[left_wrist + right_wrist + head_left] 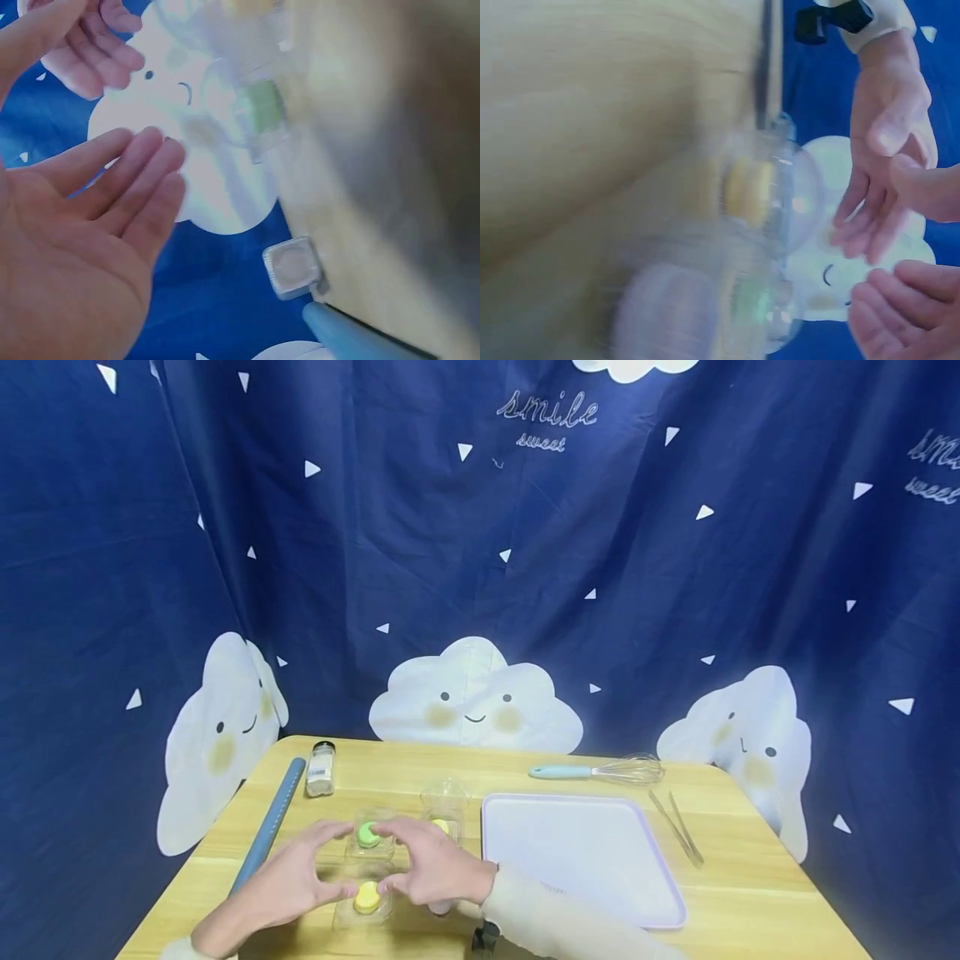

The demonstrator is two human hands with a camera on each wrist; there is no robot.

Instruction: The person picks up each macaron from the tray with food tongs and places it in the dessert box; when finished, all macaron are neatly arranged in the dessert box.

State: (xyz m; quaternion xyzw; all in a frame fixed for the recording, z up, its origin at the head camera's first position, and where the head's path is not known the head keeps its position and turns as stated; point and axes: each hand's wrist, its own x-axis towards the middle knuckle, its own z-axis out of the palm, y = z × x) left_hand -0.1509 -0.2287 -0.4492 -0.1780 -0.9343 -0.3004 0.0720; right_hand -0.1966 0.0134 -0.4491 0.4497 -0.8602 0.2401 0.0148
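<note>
My left hand [288,881] and right hand [438,864] hover over the front left of the table, palms facing each other, with nothing held. Between them in the head view, a green macaron [367,835] and a yellow macaron [367,898] sit in small clear plastic boxes. Another yellow macaron [440,827] shows partly behind the right hand, by a clear domed lid [446,793]. Under the right hand, a pinkish thing is mostly hidden in the head view; in the right wrist view it is a blurred pale purple round [667,315]. Fingers of both hands look loosely bent.
A white tray with a lilac rim [487,860] lies right of the hands, tongs [678,831] beyond it. A whisk [592,772] lies at the back. Leftward are a black-lidded jar [321,770] and a long blue-grey bar [270,827]. A patterned blue curtain [420,527] hangs behind.
</note>
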